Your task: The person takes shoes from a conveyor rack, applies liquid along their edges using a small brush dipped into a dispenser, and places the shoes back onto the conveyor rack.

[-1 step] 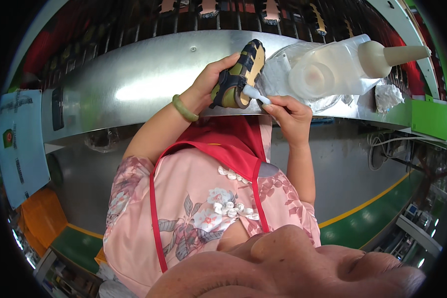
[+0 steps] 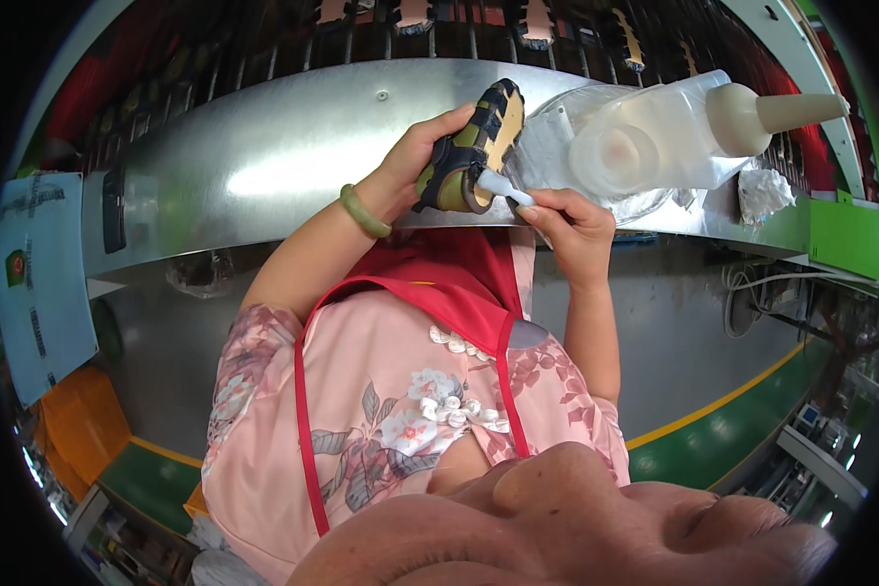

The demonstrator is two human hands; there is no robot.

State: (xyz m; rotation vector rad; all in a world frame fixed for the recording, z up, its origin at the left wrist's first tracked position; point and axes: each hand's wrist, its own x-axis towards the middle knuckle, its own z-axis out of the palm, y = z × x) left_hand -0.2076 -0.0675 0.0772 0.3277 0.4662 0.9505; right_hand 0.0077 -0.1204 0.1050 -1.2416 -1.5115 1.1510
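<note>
In my left hand is an unfinished shoe, dark navy and olive green, with its tan underside turned to the right. My fingers wrap its far side, and its heel end points toward me. My right hand pinches a short white brush-like applicator. The applicator's thick white tip touches the shoe near the heel edge. Just right of the shoe, a translucent plastic bottle with a long beige cone nozzle sits on a plastic-covered round dish.
Both hands are over the near edge of a shiny metal ledge. Beyond it runs a rack of dark bars carrying several shoe parts. A crumpled white wad lies right of the bottle, near a green panel.
</note>
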